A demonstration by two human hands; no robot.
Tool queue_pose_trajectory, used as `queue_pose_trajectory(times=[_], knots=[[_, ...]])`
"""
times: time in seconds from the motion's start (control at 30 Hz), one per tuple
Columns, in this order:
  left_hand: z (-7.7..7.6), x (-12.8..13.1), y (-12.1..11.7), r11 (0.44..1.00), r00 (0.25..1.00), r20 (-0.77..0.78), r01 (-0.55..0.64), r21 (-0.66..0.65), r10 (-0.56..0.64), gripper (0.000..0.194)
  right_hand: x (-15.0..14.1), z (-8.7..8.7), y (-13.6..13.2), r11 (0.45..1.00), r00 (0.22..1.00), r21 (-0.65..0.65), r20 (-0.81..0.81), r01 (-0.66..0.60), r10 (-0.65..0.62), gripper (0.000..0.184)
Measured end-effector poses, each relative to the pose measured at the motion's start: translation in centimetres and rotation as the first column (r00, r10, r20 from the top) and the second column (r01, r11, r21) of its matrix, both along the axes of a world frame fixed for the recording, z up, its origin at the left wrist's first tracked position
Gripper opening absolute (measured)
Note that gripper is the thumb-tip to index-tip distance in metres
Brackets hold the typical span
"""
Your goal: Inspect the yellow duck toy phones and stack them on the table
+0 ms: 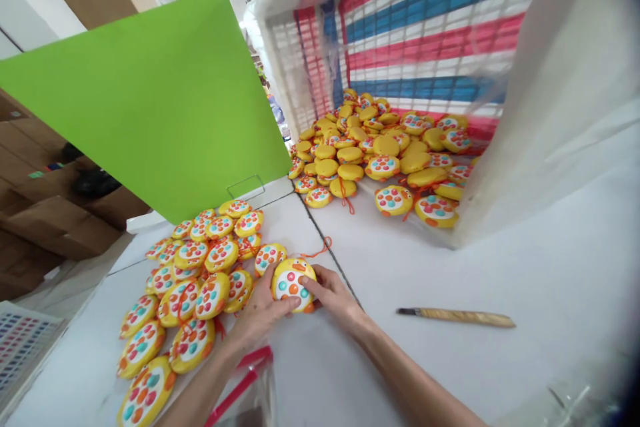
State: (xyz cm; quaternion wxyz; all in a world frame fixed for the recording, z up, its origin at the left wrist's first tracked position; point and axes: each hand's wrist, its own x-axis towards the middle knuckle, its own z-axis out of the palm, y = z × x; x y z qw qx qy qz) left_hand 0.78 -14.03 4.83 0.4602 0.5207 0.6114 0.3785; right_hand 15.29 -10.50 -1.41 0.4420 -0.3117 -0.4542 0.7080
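Between my two hands is a yellow duck-shaped toy (291, 282) with an orange beak and red, teal and orange dots on a white belly. My left hand (264, 310) grips its left side, thumb across the lower front. On its right side, my right hand (336, 297) holds on with the thumb pressed over the dots. An orange cord lies just behind it. Many matching duck toys (193, 253) are spread over the table to the left, one of them close behind my left hand.
A tipped basket with a striped lining (435, 33) spills more duck toys (350, 153) at the back right. A wooden-handled brush (465, 317) lies on the white table (425, 373). A green board (165, 100) stands at the back left. A red-edged plastic bag (250, 387) lies near my left forearm.
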Motion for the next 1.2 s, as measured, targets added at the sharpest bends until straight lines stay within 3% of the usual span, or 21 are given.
queue_pose_trajectory(times=[0.33, 0.57, 0.73, 0.87, 0.97, 1.07, 1.2], knots=[[0.9, -0.4, -0.4, 0.993, 0.976, -0.216, -0.009, 0.114, 0.033, 0.061, -0.2, 0.5, -0.4, 0.996, 0.993, -0.005, -0.077, -0.086, 0.085, 0.048], [0.0, -0.9, -0.7, 0.996, 0.995, -0.101, -0.009, 0.088, 0.018, 0.065, -0.3, 0.8, -0.7, 0.995, 0.991, -0.024, -0.101, -0.094, 0.091, 0.048], [-0.8, -1.3, -0.9, 1.0, 0.998, 0.066, -0.009, -0.011, 0.01, 0.067, -0.3, 1.2, -0.8, 0.996, 0.992, -0.034, -0.095, -0.083, 0.079, 0.048], [-0.8, -1.3, -0.9, 0.999, 0.999, 0.025, -0.043, -0.007, 0.044, 0.067, -0.5, 0.8, -0.7, 0.994, 0.992, -0.038, -0.074, -0.103, 0.1, 0.054], [-0.8, -1.1, -1.0, 0.997, 0.986, 0.163, -0.033, -0.07, 0.044, 0.065, -0.7, 0.4, -0.6, 0.998, 0.995, 0.0, -0.075, -0.064, 0.064, 0.055], [-1.1, -0.8, -0.9, 0.983, 0.947, 0.289, -0.1, -0.154, 0.141, 0.061, -0.8, 0.2, -0.5, 0.999, 0.997, 0.031, -0.068, -0.039, 0.041, 0.053], [-1.6, -0.5, -0.5, 0.964, 0.925, 0.294, -0.195, -0.183, 0.242, 0.06, -0.6, 0.7, -0.6, 0.998, 0.998, -0.028, -0.033, -0.063, 0.062, 0.054]])
